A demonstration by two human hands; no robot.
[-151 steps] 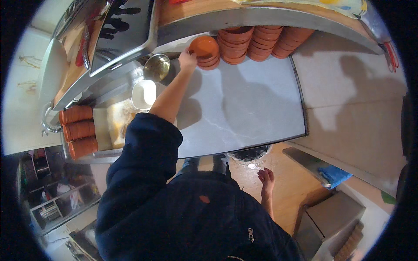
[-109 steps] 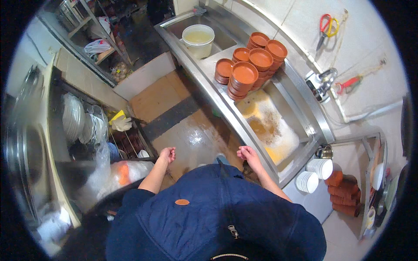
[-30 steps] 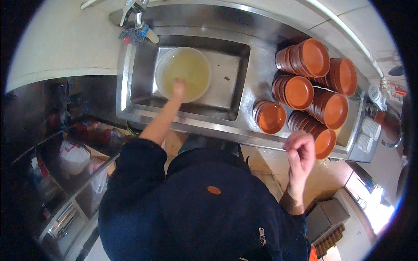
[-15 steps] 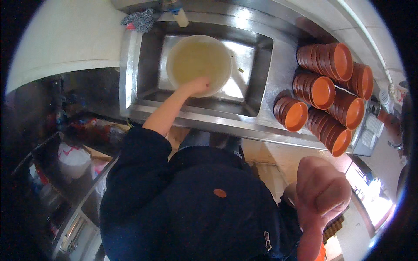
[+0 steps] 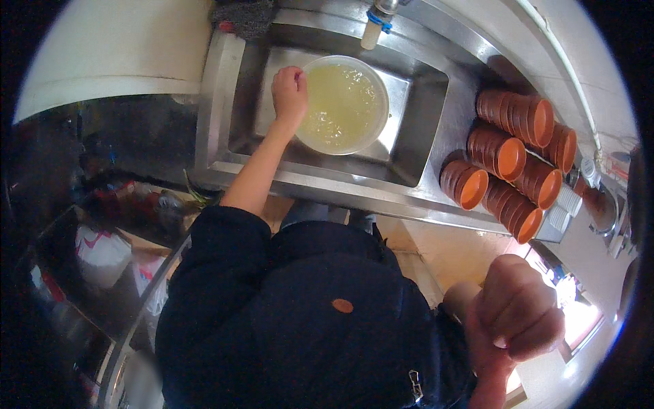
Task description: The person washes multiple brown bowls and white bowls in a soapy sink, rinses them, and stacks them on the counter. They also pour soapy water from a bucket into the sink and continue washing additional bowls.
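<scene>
- The left hand [image 5: 290,92] reaches out over the stainless steel sink [image 5: 225,102], its fingers curled closed over the left rim of the round white plastic bowl of cloudy yellowish liquid [image 5: 344,105]; the knuckles sit on top of the rim, and whether the fingertips dip inside the bowl cannot be told.
- That bowl sits inside the sink basin, towards its far left corner, just below the tap spout with a blue band [image 5: 373,27] at the back edge.
- A dark scouring pad [image 5: 244,15] lies at the sink's far left corner, apart from the hand.
- To the right of the basin, on the steel draining board [image 5: 453,129], stacks of terracotta-orange clay bowls [image 5: 514,160] lie on their sides, crowded against one another, well apart from the bowl of liquid.
- A short stack of small white cups [image 5: 564,208] stands at the right end of those stacks.
- The right hand [image 5: 518,317] is raised close to the camera at the lower right, fingers folded into a loose fist, holding nothing that can be seen.
</scene>
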